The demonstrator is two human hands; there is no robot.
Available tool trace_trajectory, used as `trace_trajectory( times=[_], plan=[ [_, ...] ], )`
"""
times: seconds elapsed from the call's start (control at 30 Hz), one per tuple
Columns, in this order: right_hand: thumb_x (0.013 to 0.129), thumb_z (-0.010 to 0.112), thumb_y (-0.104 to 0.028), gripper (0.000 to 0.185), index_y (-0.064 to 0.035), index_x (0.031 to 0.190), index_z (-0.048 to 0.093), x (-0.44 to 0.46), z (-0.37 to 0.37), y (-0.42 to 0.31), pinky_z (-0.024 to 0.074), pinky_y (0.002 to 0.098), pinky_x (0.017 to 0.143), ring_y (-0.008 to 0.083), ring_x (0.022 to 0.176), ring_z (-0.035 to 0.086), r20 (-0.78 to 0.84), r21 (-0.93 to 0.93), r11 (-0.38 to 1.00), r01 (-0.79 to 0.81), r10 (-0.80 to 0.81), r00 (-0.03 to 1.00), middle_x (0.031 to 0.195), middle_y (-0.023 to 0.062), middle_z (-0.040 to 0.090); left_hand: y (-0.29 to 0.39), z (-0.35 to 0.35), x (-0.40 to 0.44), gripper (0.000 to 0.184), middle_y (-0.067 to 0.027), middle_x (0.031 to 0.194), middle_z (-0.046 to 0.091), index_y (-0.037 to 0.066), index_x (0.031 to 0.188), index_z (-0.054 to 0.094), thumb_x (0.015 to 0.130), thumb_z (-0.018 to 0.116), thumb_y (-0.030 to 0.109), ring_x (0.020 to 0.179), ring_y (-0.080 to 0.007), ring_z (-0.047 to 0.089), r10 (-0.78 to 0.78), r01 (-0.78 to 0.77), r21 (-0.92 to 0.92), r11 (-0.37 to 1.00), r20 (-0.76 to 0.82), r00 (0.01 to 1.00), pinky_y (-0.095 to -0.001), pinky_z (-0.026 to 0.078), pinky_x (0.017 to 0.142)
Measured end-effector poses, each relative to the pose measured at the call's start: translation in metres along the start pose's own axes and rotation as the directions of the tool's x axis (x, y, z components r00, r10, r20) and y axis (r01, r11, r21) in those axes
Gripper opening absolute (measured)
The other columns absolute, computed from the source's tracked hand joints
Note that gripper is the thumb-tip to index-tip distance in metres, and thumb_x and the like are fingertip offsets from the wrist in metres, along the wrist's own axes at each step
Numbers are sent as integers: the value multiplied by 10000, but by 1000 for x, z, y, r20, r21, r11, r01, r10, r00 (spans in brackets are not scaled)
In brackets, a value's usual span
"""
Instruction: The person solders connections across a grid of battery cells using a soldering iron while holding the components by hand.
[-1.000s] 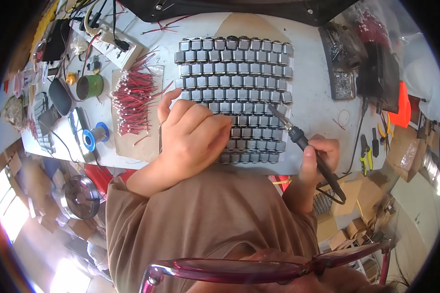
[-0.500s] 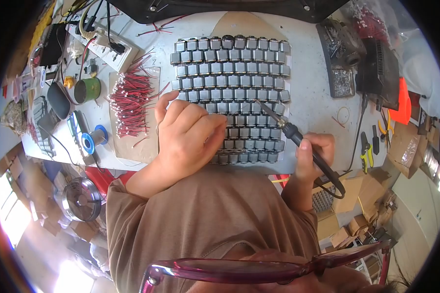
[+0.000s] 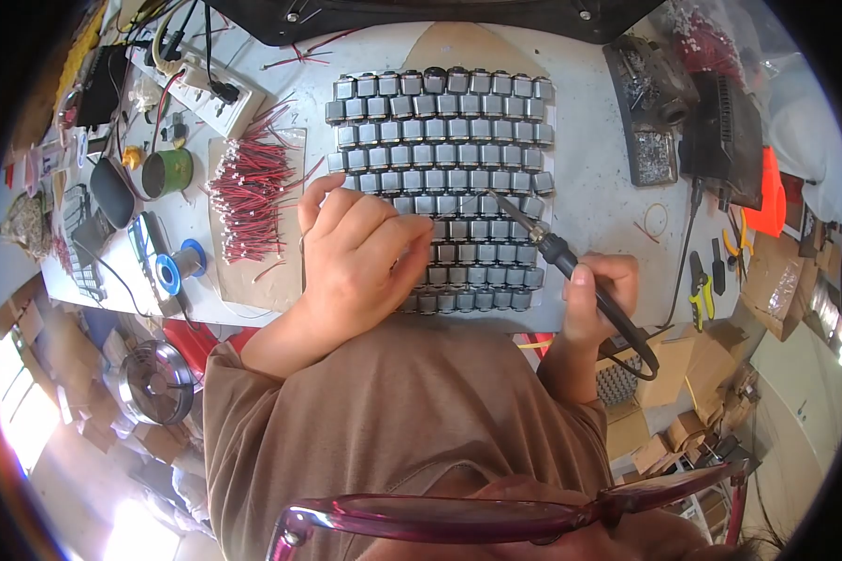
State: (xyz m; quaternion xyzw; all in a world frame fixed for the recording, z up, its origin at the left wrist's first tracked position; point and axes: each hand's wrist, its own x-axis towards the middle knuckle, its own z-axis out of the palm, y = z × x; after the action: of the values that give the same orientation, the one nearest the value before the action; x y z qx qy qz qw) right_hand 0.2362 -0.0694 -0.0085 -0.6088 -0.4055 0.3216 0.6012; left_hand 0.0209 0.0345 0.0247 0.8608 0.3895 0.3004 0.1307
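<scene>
Guide the soldering iron lightly with the right hand wrapped around it, tip over the metal blocks, steadying the left hand curled above their near-left corner, pinch too hidden to tell.

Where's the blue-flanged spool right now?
In the head view, the blue-flanged spool sits toward the left of the worktable, below the green cylinder in the picture and just left of the cardboard sheet under the red wires.
</scene>
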Motion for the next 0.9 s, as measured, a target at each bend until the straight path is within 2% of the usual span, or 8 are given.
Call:
trace_trajectory(
  times=[0.27, 0.33, 0.4, 0.47, 0.57, 0.67, 0.9],
  plan=[
    [746, 608, -77, 185, -4, 837, 464, 1, 3, -5, 384, 205, 551, 75, 600, 445, 5, 54, 998, -31, 31, 1000, 738, 55, 508, 1, 0, 1, 196, 14, 656, 472, 123, 716, 601, 555, 687, 52, 642, -170, 468, 3, -3, -1, 1000, -1, 1000, -396, 353, 805],
    [745, 605, -70, 181, -4, 836, 463, 1, 3, -4, 382, 202, 544, 73, 594, 443, 9, 43, 999, -20, 20, 1000, 737, 53, 507, 1, 0, 2, 204, 1, 639, 469, 111, 704, 606, 541, 685, 18, 628, -179, 458, 14, -14, -6, 1000, -10, 1000, -371, 368, 751],
    [743, 602, -64, 177, -4, 835, 463, 2, 4, -5, 381, 200, 538, 71, 587, 441, 15, 33, 999, -9, 9, 1000, 736, 52, 507, 1, 0, 3, 204, 1, 637, 467, 111, 704, 606, 541, 685, 17, 629, -179, 457, 15, -15, -3, 1000, -8, 1000, -372, 369, 751],
    [743, 600, -66, 174, -5, 834, 465, 1, 5, -8, 389, 211, 563, 80, 614, 449, -1, 56, 997, -54, 54, 999, 745, 54, 507, 1, 1, 3, 204, 1, 636, 464, 111, 704, 605, 542, 684, 16, 630, -180, 457, 15, -15, 0, 1000, -6, 1000, -373, 370, 751],
    [743, 600, -73, 175, -8, 840, 469, -1, 0, -2, 395, 225, 597, 94, 648, 457, -41, -43, 999, 23, -24, 999, 757, 59, 509, 0, 2, 3, 193, 11, 647, 468, 122, 708, 592, 557, 682, 45, 632, -174, 462, 18, -18, -1, 1000, -21, 1000, -377, 356, 792],
    [743, 601, -79, 180, -9, 847, 472, -2, -3, -4, 397, 237, 624, 105, 675, 462, -81, -24, 1000, -20, 18, 997, 764, 65, 509, 1, 4, 4, 188, 9, 640, 461, 120, 703, 591, 555, 677, 43, 630, -175, 459, 24, -25, -11, 1000, -38, 999, -374, 357, 784],
    [742, 605, -72, 188, -9, 854, 468, -3, -4, -3, 398, 232, 615, 101, 663, 464, -46, -32, 999, -7, 5, 999, 766, 67, 515, 2, 8, 5, 181, -2, 635, 453, 110, 696, 591, 549, 671, 41, 620, -186, 450, 45, -46, -21, 999, -26, 999, -372, 363, 762]
  ],
)
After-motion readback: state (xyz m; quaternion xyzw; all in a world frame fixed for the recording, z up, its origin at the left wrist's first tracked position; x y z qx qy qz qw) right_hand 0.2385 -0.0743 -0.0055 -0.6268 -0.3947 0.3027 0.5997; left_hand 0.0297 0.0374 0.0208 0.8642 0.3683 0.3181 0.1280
